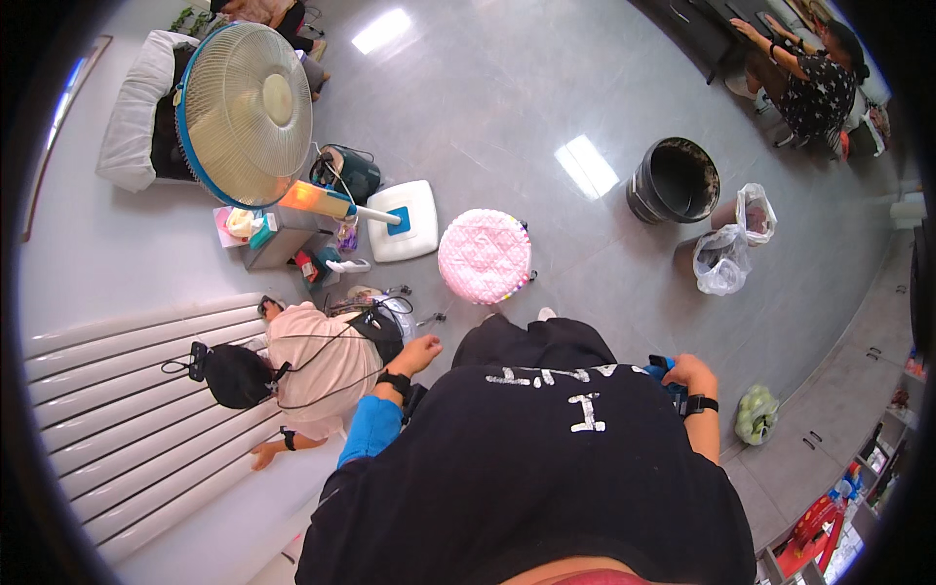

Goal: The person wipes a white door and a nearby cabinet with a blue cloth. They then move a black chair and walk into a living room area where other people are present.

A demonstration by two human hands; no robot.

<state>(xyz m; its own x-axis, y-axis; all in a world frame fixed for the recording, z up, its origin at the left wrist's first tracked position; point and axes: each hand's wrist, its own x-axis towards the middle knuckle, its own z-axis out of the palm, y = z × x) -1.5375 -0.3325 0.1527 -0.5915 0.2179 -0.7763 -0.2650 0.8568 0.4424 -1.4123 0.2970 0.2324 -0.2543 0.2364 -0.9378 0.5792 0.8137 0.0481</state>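
My left hand (418, 356) hangs beside my body, over the floor near the seated co-worker, with its fingers loosely curled; whether it holds anything is not plain. At my other side, my right hand (686, 371) is closed on a blue sleeve or cloth (659, 365) with a small dark item by it. Both wrists bear black straps. A round stool with a pink quilted cover (485, 256) stands on the floor just in front of my feet.
A standing fan (248, 110) with a white base (404, 221) is at left, near a seated co-worker (322, 344) and a ribbed white radiator (131, 409). At right stand a black bucket (673, 179), bins lined with plastic bags (722, 263) and grey cabinets (812, 431). Another person (815, 88) sits farther off.
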